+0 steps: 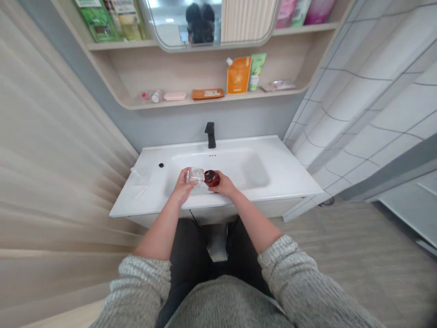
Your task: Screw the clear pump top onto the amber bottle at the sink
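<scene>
Left-hand grip [183, 186] grasps a clear object [195, 175] and right-hand grip [223, 183] a reddish-brown bottle [212, 179] at its three o'clock, both at six o'clock from the faucet [210, 136], apparently for pairing, the next move calling for a steady hold.

I face a grey wall [164, 124], wooden shelf unit [118, 77], mirror [249, 23]; beige curtain [51, 136] left, wood-look floor [341, 255] right.
</scene>
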`<state>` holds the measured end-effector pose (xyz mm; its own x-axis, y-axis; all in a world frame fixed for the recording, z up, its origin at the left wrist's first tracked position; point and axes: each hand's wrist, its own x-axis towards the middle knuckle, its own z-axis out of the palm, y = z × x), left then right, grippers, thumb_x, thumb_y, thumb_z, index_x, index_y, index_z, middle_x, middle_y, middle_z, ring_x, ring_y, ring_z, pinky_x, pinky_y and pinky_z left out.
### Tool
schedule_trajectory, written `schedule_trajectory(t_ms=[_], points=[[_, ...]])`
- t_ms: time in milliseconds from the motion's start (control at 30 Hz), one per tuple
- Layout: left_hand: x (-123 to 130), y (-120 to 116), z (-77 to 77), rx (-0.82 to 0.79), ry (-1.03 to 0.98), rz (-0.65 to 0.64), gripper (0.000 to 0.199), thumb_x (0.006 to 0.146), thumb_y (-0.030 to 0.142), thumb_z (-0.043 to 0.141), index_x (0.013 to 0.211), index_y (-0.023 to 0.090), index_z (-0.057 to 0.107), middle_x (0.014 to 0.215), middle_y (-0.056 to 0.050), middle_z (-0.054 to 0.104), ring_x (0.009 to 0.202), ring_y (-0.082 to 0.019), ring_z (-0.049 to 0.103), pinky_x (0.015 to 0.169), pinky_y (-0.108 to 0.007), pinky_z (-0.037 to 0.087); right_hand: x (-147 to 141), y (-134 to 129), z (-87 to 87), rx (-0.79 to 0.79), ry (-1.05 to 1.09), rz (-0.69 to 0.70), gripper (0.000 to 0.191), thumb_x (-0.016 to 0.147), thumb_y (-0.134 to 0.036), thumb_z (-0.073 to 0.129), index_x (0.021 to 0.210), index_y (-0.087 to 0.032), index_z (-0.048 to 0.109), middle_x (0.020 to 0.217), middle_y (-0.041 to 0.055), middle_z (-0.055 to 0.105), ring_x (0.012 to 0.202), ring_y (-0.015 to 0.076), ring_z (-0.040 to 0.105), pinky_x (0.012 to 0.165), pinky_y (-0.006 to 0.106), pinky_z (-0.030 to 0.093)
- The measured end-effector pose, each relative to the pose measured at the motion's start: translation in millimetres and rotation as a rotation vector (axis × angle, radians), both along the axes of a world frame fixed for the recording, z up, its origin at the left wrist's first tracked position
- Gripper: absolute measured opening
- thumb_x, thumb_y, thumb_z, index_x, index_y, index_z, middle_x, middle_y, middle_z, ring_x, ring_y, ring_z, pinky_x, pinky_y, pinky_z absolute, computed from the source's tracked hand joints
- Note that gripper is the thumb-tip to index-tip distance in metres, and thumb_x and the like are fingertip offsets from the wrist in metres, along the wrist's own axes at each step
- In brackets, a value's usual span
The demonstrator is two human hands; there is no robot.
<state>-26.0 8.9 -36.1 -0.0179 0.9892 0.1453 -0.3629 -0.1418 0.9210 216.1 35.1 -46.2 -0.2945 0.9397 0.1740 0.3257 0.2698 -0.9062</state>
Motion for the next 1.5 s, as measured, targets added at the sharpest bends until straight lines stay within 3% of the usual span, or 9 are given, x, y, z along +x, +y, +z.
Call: schedule_trajectory(t_ms=[367, 800, 1300, 1500], points=[[-10, 8, 20.4, 0.058, 0.282, 0.014, 0.079, 0.058, 0.034, 0.102, 0.126, 0.027, 0.063, 0.13, -0.005, 0.066, 0.116, -0.025, 0.066, 0.096, -0.035, 0.057, 0, 1, -2.1, 0.002, -0.011, -0.011, 0.079, 0.064, -0.025, 0.099, 0.136, -0.025, 0.068, 0.118, 0.0036, 0.082, 0.105, 0.0276, 0.077, 0.099, 0.044, 0.061], [-20, 12, 35.6, 0.053, 0.418, -0.029, 0.082, 0.058, 0.032, 0.104, 0.13, 0.027, 0.066, 0.126, -0.006, 0.07, 0.117, -0.028, 0.068, 0.102, -0.043, 0.059, 1, 0, -3.8, 0.03, -0.014, -0.002, 0.08, 0.065, -0.026, 0.098, 0.138, -0.026, 0.068, 0.122, 0.0034, 0.081, 0.105, 0.0275, 0.077, 0.101, 0.043, 0.06], [-32, 18, 41.4, 0.081, 0.577, -0.042, 0.085, 0.057, 0.036, 0.104, 0.133, 0.027, 0.07, 0.125, -0.007, 0.071, 0.111, -0.028, 0.069, 0.101, -0.046, 0.061, 0, -1, 0.3, 0.036, -0.04, -0.004, 0.08, 0.064, -0.025, 0.099, 0.138, -0.026, 0.068, 0.122, 0.0032, 0.081, 0.108, 0.0282, 0.077, 0.102, 0.043, 0.059], [-33, 19, 44.9, 0.088, 0.589, -0.047, 0.083, 0.056, 0.036, 0.105, 0.131, 0.027, 0.071, 0.134, -0.008, 0.069, 0.116, -0.029, 0.069, 0.103, -0.047, 0.061, 0, 0, -1.3, 0.038, -0.046, -0.005, 0.082, 0.063, -0.026, 0.099, 0.139, -0.026, 0.068, 0.124, 0.0035, 0.081, 0.11, 0.0286, 0.077, 0.103, 0.044, 0.059]])
